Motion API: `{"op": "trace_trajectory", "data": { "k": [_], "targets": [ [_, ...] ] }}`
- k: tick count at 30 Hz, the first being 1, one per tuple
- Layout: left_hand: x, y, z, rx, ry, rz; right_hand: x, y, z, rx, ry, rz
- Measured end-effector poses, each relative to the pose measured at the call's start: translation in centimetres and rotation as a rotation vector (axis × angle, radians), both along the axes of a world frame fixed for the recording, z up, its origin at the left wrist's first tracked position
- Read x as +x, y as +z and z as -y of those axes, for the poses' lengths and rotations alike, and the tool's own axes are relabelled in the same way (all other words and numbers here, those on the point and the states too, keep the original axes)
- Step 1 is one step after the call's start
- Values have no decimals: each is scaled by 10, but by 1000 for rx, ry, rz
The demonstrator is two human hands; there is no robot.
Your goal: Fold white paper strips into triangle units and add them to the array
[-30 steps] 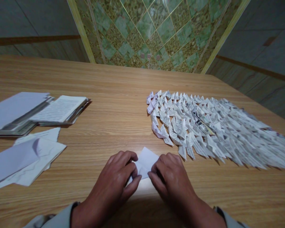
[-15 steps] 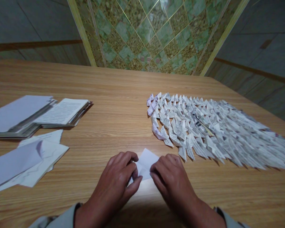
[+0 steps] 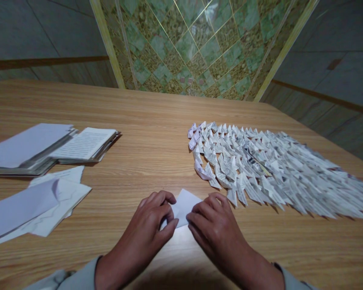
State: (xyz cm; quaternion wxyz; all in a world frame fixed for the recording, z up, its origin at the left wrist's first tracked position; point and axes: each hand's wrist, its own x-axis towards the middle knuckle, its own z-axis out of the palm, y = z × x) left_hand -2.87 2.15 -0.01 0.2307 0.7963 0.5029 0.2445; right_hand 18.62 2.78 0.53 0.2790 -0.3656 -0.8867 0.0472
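A small folded sheet of white paper (image 3: 184,205) lies on the wooden table between my hands, one corner pointing away from me. My left hand (image 3: 153,219) is curled over its left side, thumb and fingers bent around the edge. On the right side my right hand (image 3: 213,221) presses the paper with its fingers held together. Parts of the paper's sides are hidden under my fingers. To the right of it spread many folded paper boats (image 3: 260,169), most in printed paper and a few plain whitish-lilac ones at the left end.
Stacked papers and booklets (image 3: 84,143) lie at the left of the table (image 3: 151,157). Nearer me are loose sheets (image 3: 69,197) with a lilac-white strip (image 3: 21,209) on top. A patterned tile panel (image 3: 196,48) stands beyond the far edge.
My right hand has slid slightly left across the paper's right side. The left hand stays curled at the left side. The whole view has shifted a little.
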Motion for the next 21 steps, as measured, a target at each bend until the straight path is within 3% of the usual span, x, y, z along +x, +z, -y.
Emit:
{"op": "trace_trajectory", "data": {
  "k": [6, 12, 15, 18, 21],
  "targets": [
    [-5, 2, -6, -60, -6, 169, 0, 1, -4, 64, -4, 6],
    [-5, 4, -5, -20, -9, 127, 0, 1, -8, 191, 11, -55],
    [-2, 8, -3, 159, 7, 40, -1, 1, -6, 189, 5, -67],
    [2, 13, 0, 418, -82, -46, -2, 2, -3, 184, 11, -76],
    [3, 16, 1, 551, -138, -91, -2, 5, 0, 165, 7, -89]
  ]
}}
